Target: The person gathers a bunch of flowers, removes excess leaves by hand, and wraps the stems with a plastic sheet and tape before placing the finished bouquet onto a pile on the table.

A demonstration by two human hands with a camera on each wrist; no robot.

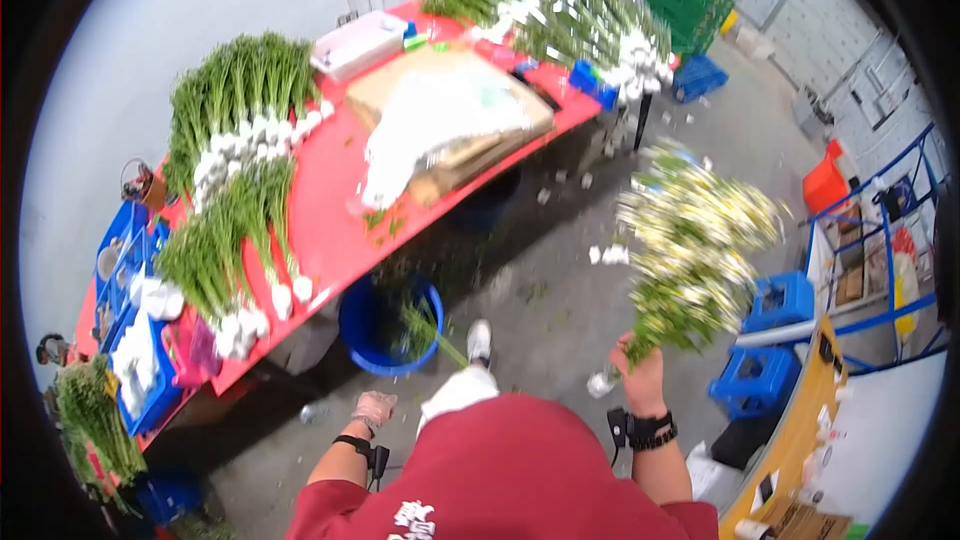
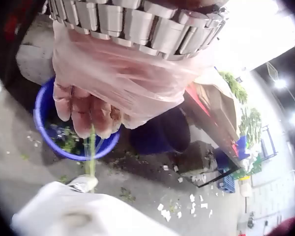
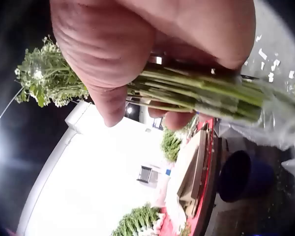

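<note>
My right hand (image 1: 640,375) grips a bunch of leafy stems with white and yellowish flowers (image 1: 700,240), held out over the floor. In the right wrist view, the thumb and fingers wrap round the green stems (image 3: 206,93), and clear plastic (image 3: 280,123) covers their cut ends. My left hand (image 1: 374,408), in a thin clear glove (image 2: 123,73), hangs low with loosely curled fingers and holds nothing. Beyond its fingertips, a long green stem (image 2: 92,157) leans from the blue bucket (image 1: 390,365) toward a white shoe (image 1: 480,340).
The red table (image 1: 330,210) carries rows of green bunches with white-wrapped ends (image 1: 250,140), and cardboard under white plastic (image 1: 440,120). More bunches (image 1: 590,25) lie at its far end. Blue crates (image 1: 755,380) and a wooden-edged table (image 1: 800,430) stand at the right.
</note>
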